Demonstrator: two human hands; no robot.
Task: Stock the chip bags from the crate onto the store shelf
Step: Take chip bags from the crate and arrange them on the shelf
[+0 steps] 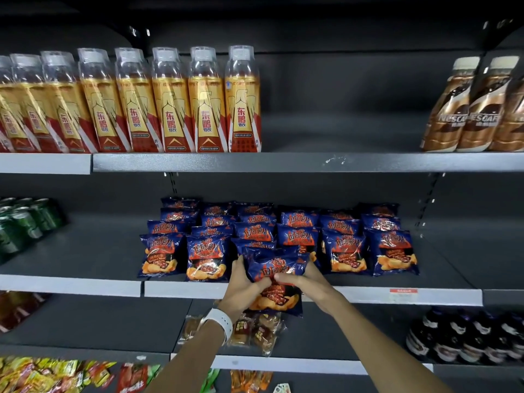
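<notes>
Both hands on one chip bag at the middle shelf's front edge

The shelf point(368, 295) already has rows of blue chip bags point(344, 251). The held chip bag point(276, 272) sits in the third column, gripped by the left hand point(243, 290) and right hand point(307, 285), thumbs in front.

chip bags point(279, 268): shiny, crinkly plastic
shelf point(368, 161): grey, matt metal
bottles point(170, 103): clear, glossy plastic
watch strap point(222, 321): smooth, white

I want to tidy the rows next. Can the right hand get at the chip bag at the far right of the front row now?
Probably not yet: the right hand and left hand both hold a chip bag. Otherwise the path to the far-right bag looks free.
</notes>
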